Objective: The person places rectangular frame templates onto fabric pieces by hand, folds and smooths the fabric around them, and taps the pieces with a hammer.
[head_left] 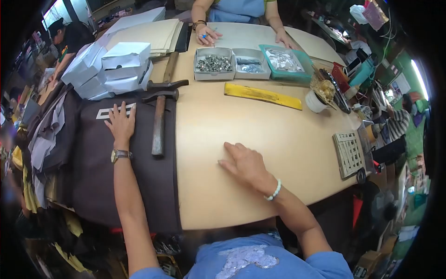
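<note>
My left hand (121,123) lies flat with fingers spread on a dark brown cloth (104,176). Under its fingertips is a white rectangular frame-like piece (103,113), partly covered. My right hand (248,163) is over the bare wooden table (213,195); its thumb and index finger are apart, the other fingers are loosely bent, and I see nothing in it. Between the hands, a hammer (159,125) rests on the cloth with its handle toward me. A second hammer (171,69) lies beyond it, handle pointing away.
White boxes (125,60) are stacked at the back left. Farther back stand a box of metal fittings (213,74), a second open box (253,72) and a teal tray (283,74). A yellow bar (262,95) lies before them. Across the table sits a person (241,11).
</note>
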The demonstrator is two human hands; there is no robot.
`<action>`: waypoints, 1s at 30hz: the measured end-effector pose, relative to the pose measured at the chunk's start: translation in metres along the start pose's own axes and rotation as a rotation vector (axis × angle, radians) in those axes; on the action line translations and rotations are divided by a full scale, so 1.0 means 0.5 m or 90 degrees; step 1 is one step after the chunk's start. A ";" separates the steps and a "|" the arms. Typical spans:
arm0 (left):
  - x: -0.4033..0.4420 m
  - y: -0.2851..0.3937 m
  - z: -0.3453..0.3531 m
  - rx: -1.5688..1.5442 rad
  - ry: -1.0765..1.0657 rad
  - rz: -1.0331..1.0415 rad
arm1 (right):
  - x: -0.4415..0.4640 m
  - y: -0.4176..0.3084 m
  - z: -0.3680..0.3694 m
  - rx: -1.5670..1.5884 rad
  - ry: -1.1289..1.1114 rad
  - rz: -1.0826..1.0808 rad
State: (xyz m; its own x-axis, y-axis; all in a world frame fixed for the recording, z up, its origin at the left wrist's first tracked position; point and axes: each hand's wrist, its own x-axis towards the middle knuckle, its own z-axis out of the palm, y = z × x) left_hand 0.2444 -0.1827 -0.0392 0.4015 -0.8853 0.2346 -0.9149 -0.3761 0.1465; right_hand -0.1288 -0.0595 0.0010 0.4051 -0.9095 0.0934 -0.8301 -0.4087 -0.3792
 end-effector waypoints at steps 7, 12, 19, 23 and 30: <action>0.002 -0.008 0.004 -0.022 0.012 0.007 | 0.198 -0.204 0.025 0.140 0.102 -0.073; -0.006 -0.002 0.000 -0.049 0.025 0.014 | 0.320 -0.240 0.113 0.144 0.043 0.063; -0.017 0.009 -0.010 -0.073 0.042 0.009 | 0.304 -0.187 0.121 0.308 0.312 0.056; -0.020 0.008 -0.008 -0.062 0.036 0.014 | 0.265 -0.230 0.071 0.315 0.364 -0.115; -0.010 -0.030 0.017 0.013 0.031 0.096 | 0.247 -0.322 0.099 0.366 0.092 -0.093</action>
State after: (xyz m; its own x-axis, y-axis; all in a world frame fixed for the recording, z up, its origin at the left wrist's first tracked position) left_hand 0.2556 -0.1750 -0.0507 0.2601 -0.9179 0.2996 -0.9656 -0.2452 0.0870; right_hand 0.0742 -0.1023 0.0281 0.4098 -0.8647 0.2904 -0.4135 -0.4599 -0.7858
